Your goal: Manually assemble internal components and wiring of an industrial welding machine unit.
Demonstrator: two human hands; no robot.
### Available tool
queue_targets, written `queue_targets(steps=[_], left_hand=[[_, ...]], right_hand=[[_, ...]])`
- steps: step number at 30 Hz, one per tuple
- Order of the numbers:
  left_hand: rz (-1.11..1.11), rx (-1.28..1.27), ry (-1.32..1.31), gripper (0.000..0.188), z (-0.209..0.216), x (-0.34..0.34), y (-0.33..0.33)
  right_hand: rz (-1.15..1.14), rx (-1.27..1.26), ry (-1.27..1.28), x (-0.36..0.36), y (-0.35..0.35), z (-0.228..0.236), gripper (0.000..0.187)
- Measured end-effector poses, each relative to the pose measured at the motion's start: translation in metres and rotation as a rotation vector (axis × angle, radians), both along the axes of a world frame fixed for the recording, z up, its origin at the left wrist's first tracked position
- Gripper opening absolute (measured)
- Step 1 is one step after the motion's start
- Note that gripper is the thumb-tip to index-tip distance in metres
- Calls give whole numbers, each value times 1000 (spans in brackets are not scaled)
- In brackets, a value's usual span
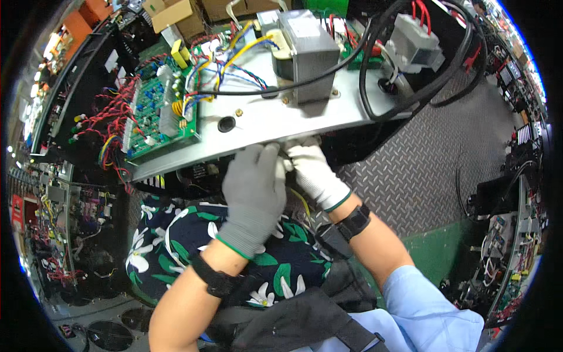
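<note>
Head view: nearest me, flower-print cloth (275, 261) spreads across my lap, and a black strap (355, 222) circles my right wrist. My left hand (255, 182), in a gray glove, is at the near edge of a metal plate (267, 123), its fingers bent and bunched; I cannot tell what, if anything, they pinch. My right hand (316, 176), in a white glove, is just beside it at the same edge, fingers curled, their hold likewise indeterminate. A yellow wire (300, 199) runs below the hands. The plate, the item under work, lies directly in front of me, slanting across the view. On its left end sits a green circuit board (155, 111), red wires bundled alongside; toward the middle stands a gray metal block (316, 70), with a black cable (365, 88) looping past its right. Ridged flooring (434, 158) shows to the right. Farther off, a cardboard box (176, 16) is noted.
</note>
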State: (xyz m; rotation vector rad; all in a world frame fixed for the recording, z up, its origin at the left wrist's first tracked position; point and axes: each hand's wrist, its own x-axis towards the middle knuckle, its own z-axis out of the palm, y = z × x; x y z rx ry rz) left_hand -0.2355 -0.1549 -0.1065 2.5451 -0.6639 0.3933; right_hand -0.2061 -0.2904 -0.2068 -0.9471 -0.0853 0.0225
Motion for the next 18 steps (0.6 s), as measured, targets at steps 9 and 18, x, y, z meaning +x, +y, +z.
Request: queue_targets(steps=[9, 18], left_hand=[[246, -682, 216, 21, -28, -20, -15], [376, -798, 715, 25, -12, -20, 35]], right_hand=[[125, 219, 23, -6, 31, -7, 24], [12, 378, 70, 35, 71, -51, 36]])
